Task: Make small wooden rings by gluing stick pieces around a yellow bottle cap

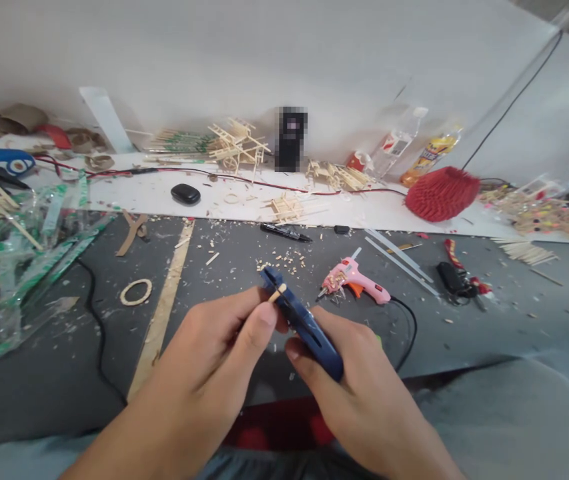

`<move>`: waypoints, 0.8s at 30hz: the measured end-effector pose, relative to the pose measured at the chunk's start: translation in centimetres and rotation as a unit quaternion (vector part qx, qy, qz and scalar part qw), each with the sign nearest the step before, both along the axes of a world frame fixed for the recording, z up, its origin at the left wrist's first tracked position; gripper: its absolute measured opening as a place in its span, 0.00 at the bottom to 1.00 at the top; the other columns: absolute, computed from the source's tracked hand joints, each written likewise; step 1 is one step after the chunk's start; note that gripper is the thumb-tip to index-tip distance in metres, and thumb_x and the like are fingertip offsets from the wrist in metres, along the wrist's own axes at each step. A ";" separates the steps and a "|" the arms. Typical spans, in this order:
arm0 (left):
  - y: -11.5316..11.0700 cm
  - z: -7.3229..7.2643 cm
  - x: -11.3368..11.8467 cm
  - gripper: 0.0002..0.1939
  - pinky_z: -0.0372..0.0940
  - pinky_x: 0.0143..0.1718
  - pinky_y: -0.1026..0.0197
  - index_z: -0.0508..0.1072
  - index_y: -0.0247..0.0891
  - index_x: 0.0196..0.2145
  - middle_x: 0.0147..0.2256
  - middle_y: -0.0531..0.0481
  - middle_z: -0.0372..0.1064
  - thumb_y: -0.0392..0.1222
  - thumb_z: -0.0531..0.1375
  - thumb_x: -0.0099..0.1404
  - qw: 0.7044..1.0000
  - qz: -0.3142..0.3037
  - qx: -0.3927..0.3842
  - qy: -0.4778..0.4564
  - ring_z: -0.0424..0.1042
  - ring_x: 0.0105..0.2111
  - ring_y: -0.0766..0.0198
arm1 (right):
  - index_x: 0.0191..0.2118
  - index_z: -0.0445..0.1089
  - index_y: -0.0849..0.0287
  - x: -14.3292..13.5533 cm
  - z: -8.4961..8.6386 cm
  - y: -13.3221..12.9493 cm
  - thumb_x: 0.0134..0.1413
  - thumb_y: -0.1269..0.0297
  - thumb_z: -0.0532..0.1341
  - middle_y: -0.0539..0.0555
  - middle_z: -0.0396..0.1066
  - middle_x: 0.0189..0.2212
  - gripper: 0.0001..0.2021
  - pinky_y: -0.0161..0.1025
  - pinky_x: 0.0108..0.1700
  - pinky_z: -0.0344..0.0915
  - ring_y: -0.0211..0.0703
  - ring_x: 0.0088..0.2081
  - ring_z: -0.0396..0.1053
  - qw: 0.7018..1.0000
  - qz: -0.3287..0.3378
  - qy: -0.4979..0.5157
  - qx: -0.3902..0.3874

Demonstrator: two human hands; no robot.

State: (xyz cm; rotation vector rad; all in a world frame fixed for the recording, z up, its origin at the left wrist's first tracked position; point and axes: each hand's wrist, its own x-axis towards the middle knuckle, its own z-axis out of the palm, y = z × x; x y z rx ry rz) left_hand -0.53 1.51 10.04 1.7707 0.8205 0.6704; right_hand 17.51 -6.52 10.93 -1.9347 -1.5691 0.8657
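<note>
My right hand [351,360] is closed around the lower part of a dark blue hand cutter [309,330], which slants up and away to the left. Its exact type is hard to make out. Between the thumb and fingers of my left hand [234,340] is a thin wooden stick [278,293], its pale end lying across the upper part of the cutter. My left fingers are partly hidden behind the tool. Small cut wooden bits [289,260] are scattered on the grey table [244,247] just beyond the cutter.
A pink glue gun [354,279] lies to the right, its cord running toward me. Behind are a black marker [285,232] and small stick models [238,148]. Plastic wrappers [24,267] heap at left; a wooden ring [136,292] lies nearer. Pliers [459,263] are at right.
</note>
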 end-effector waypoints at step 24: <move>0.7 -0.4 0.4 0.19 0.56 0.23 0.62 0.66 0.45 0.30 0.23 0.58 0.63 0.45 0.50 0.81 0.987 0.046 0.137 0.071 0.62 0.21 0.64 | 0.30 0.60 0.52 -0.6 -1.4 0.3 0.56 0.60 0.60 0.51 0.73 0.27 0.08 0.41 0.33 0.44 0.50 0.29 0.67 0.981 -0.060 -0.183 -0.006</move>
